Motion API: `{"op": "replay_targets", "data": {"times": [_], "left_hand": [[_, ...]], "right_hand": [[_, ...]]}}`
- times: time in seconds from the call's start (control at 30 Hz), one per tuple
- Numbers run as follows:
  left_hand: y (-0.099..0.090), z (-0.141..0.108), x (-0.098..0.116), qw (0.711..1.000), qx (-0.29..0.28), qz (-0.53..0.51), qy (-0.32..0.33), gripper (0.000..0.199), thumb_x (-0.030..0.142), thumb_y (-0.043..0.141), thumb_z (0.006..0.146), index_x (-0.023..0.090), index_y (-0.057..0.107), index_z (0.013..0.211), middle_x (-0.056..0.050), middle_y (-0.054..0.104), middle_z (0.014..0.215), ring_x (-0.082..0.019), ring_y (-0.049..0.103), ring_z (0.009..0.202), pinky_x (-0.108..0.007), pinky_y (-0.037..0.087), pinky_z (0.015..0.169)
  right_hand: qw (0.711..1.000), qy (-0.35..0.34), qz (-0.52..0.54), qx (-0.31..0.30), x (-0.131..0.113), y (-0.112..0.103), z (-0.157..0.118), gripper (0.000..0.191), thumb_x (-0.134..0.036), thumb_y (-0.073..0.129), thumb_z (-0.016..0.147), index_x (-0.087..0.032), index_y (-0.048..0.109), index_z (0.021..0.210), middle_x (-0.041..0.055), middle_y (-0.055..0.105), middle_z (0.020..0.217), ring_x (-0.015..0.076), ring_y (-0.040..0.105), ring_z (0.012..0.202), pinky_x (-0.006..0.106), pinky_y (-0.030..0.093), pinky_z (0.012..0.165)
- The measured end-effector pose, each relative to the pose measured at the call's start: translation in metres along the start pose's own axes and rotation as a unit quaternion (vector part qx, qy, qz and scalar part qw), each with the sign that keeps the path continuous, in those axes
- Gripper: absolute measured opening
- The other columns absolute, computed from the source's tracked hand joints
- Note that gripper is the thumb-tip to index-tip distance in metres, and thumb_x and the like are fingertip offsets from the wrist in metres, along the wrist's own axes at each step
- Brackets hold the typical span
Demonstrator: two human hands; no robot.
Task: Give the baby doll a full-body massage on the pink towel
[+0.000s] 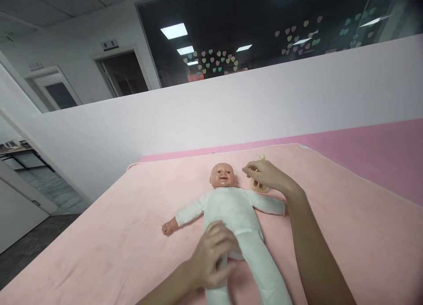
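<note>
A baby doll (230, 208) in a pale mint-white cloth suit lies on its back on a peach blanket (139, 217), arms spread, head toward the far wall. My left hand (216, 254) is over the doll's hip and thigh on the left, fingers loosely bent and thumb apart; whether it presses on the cloth I cannot tell. Beside the doll's head, my right hand (261, 172) hovers over or touches a cream-coloured rounded object (260, 188) with a small knob on top. Its fingers look loosely spread, and they partly hide that object, so its kind is unclear.
Pink matting (373, 153) shows beyond the blanket's far and right edges. A low white wall (211, 115) runs behind, with dark glass and heart stickers above it. To the left are a white door (20, 208) and grey floor.
</note>
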State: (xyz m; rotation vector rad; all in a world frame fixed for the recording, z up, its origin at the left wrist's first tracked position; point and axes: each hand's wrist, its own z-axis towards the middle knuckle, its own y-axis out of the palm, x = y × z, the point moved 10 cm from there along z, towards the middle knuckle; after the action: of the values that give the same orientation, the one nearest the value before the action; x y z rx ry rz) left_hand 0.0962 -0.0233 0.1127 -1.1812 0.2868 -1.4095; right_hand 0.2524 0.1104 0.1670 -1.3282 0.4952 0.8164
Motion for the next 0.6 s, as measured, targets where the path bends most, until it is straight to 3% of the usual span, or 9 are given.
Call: {"op": "replay_targets", "data": {"times": [0.13, 0.27, 0.37, 0.47, 0.6], "left_hand": [[-0.024, 0.024, -0.053, 0.988, 0.087, 0.015, -0.128, 0.025, 0.034, 0.040, 0.088, 0.021, 0.062, 0.090, -0.008, 0.063, 0.095, -0.020, 0.054, 0.093, -0.038, 0.036, 0.092], [-0.014, 0.041, -0.085, 0.978, 0.107, 0.025, -0.175, 0.021, 0.029, 0.044, 0.086, 0.020, 0.062, 0.083, -0.005, 0.063, 0.090, -0.020, 0.054, 0.092, -0.036, 0.038, 0.088], [-0.004, 0.047, -0.093, 0.978, 0.100, 0.036, -0.177, 0.015, 0.025, 0.048, 0.083, 0.020, 0.062, 0.080, -0.004, 0.063, 0.090, -0.019, 0.054, 0.091, -0.036, 0.037, 0.088], [-0.001, 0.047, -0.094, 0.979, 0.094, 0.045, -0.173, 0.016, 0.022, 0.046, 0.083, 0.021, 0.062, 0.081, -0.003, 0.063, 0.091, -0.018, 0.053, 0.091, -0.036, 0.037, 0.087], [0.000, 0.049, -0.089, 0.976, 0.071, 0.098, -0.181, 0.015, 0.020, 0.047, 0.082, 0.020, 0.061, 0.084, -0.004, 0.062, 0.092, -0.019, 0.052, 0.091, -0.037, 0.037, 0.086]], "right_hand": [[0.981, 0.137, -0.042, -0.133, 0.050, 0.054, 0.015, 0.025, -0.036, 0.048, 0.079, -0.016, 0.051, 0.064, 0.0017, 0.048, 0.039, 0.0173, 0.052, 0.034, 0.025, 0.039, 0.039], [0.956, 0.186, -0.068, -0.217, 0.079, 0.095, 0.023, 0.021, -0.029, 0.052, 0.076, -0.010, 0.055, 0.083, 0.0038, 0.053, 0.043, 0.0209, 0.057, 0.041, 0.027, 0.044, 0.042], [0.944, 0.191, -0.052, -0.265, 0.092, 0.118, 0.028, 0.023, -0.027, 0.050, 0.077, -0.010, 0.054, 0.092, 0.0031, 0.057, 0.049, 0.0200, 0.058, 0.042, 0.027, 0.045, 0.042], [0.938, 0.192, -0.046, -0.285, 0.102, 0.129, 0.031, 0.022, -0.029, 0.045, 0.080, -0.010, 0.054, 0.085, 0.0035, 0.054, 0.044, 0.0185, 0.054, 0.037, 0.026, 0.042, 0.038], [0.956, 0.154, 0.000, -0.249, 0.102, 0.130, 0.039, 0.018, -0.029, 0.051, 0.079, -0.012, 0.054, 0.074, -0.0004, 0.048, 0.037, 0.0124, 0.045, 0.032, 0.021, 0.036, 0.036]]}}
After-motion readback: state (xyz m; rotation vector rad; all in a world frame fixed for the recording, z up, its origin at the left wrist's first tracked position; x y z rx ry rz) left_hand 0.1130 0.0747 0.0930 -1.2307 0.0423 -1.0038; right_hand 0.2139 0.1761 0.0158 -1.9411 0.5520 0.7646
